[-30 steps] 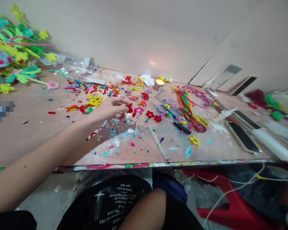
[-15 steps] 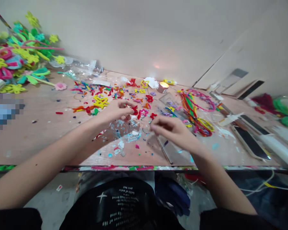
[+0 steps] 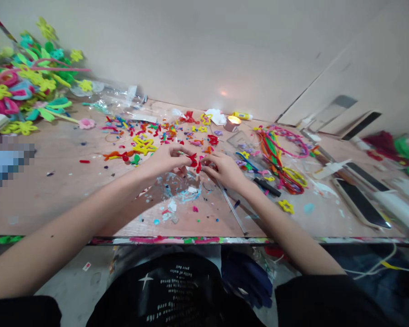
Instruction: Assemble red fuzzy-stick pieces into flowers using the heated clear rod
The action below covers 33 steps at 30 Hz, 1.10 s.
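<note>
My left hand (image 3: 172, 159) is above the table, thumb and fingers pinched on a small red fuzzy pipe cleaner piece (image 3: 193, 160). Close beside it, my right hand (image 3: 221, 168) has its fingers drawn together, fingertips almost meeting the left ones. Red and pink bits show at the right fingertips; whether they are held or lie on the table behind, I cannot tell. Below the hands lies a messy patch of pale blue flakes (image 3: 182, 190). Yellow bent pipe cleaner shapes (image 3: 143, 144) lie left of my left hand.
A lit candle (image 3: 232, 122) burns at the back beside a yellow glue stick (image 3: 242, 116). Pipe cleaner flowers (image 3: 30, 75) are heaped at the far left. At right lie long coloured pipe cleaners (image 3: 276, 161), a black stick-shaped object (image 3: 267, 186), a yellow flower (image 3: 286, 206) and a phone (image 3: 361, 202).
My right hand has moved left and slightly up to meet my left hand, uncovering the black object and yellow flower. My left hand stays nearly in place with the red piece.
</note>
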### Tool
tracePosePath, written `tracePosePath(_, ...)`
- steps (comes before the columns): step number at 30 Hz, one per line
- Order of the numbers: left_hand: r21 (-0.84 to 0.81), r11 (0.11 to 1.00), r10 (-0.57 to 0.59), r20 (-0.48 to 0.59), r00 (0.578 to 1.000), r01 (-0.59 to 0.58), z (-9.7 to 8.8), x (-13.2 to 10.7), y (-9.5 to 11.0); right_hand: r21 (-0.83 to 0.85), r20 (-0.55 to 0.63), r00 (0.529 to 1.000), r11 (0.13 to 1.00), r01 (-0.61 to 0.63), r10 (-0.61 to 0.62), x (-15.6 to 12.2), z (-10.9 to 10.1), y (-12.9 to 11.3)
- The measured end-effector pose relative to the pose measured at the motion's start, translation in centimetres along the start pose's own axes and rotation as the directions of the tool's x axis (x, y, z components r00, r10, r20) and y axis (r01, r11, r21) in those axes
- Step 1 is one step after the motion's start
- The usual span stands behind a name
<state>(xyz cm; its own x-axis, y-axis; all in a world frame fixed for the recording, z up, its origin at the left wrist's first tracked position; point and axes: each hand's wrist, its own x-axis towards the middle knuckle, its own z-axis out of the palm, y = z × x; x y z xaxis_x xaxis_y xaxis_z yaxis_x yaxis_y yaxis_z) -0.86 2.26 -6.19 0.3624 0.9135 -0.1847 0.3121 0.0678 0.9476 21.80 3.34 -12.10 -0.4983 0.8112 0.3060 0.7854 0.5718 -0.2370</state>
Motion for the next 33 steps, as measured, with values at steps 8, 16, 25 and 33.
tracePosePath(8, -0.024, 0.998, 0.064, 0.033, 0.997, -0.063, 0.0, 0.3, -0.5, -0.034, -0.034, 0.999, 0.999, 0.003, -0.004, 0.2, 0.8, -0.3)
tracePosePath(16, -0.026, 0.995, 0.092, 0.043, 0.995, -0.091, 0.0, -0.1, -0.4, 0.088, -0.218, 0.976, 0.996, -0.005, 0.025, 0.0, -0.3, -0.7)
tracePosePath(25, -0.01, 0.996, 0.092, 0.031, 0.995, -0.092, -0.1, 0.1, -0.4, 0.089, -0.266, 0.962, 0.991, 0.095, -0.068, -0.3, -0.7, -1.1)
tracePosePath(33, -0.049, 0.996, 0.081, 0.044, 0.996, -0.079, -0.1, 0.2, -0.6, 0.082, -0.207, 0.977, 0.995, 0.061, -0.043, -0.5, -0.8, -1.0)
